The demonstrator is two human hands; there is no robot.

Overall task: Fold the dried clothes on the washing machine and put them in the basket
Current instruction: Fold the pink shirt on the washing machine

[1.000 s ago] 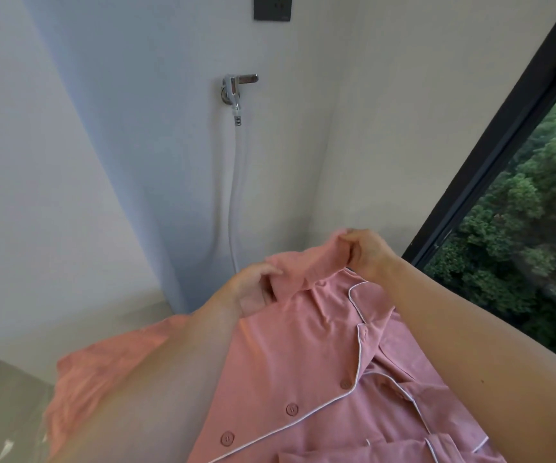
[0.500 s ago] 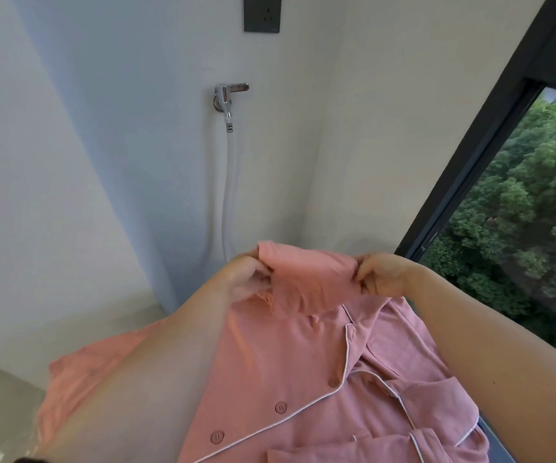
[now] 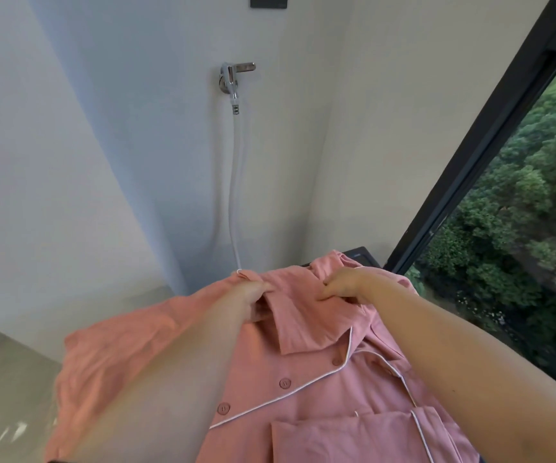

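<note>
While the pink shirt (image 3: 303,379) is lying spread on the washing machine (image 3: 360,256), the left hand (image 3: 253,297) and right hand (image 3: 343,285) are pinching its collar (image 3: 298,325), likely squaring it before folding the sides inward.

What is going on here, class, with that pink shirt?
A person is handling a pink shirt, which lies spread out front up, its buttons showing. The left hand grips the cloth beside the collar, and the right hand pinches it on the collar's other side. No basket is in view. A tap with a white hose is on the wall behind, and a window is on the right.
</note>
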